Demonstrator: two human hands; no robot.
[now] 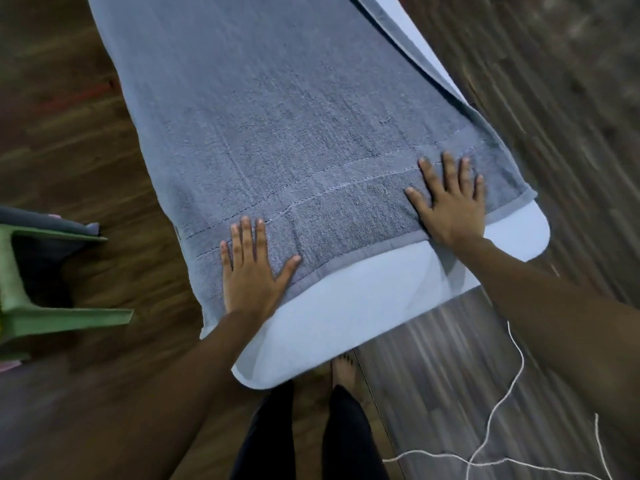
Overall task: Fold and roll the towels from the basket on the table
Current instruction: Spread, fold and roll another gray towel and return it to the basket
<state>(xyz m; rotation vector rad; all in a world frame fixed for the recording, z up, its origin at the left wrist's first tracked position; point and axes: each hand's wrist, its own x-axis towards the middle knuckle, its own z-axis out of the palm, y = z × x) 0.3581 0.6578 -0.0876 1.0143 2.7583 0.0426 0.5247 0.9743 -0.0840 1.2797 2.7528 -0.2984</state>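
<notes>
Your forearms reach in from both lower corners, w/ your legs (273,434) and a bare foot (343,367) just below the table (363,306) end. Left hand (249,271) and right hand (450,209) both lie palm-down on the grey towel (294,98), nr its near hem. Fingers (246,233) are straight and moderately spread, thumbs angled inward, gripping nothing. Right hand sits further up, nr the towel's right corner; left hand is closer to you, toward the left side. Heels of both palms reach the hem.

Flat, spread hands make sense here: they press across the width, prob. to flatten creases and stop the cloth sliding on the smooth white top.

Towel lies lengthwise along the table, woven band just past your fingertips, far end out of frame. Its left edge meets or overhangs the table's left edge, can't tell which. On the right a strip of bare top shows. At top right the towel's edge looks raised or doubled, too blurred to say.

My read: you're at the smoothing stage, roll not yet begun, and the hem is where it'd start.

Left, on the floor (69,140), stands a green basket (20,306) (prob., only part shows) w/ dark cloth (45,220) in it, well apart from the table. White cord (512,386) trails on the floor at right.
</notes>
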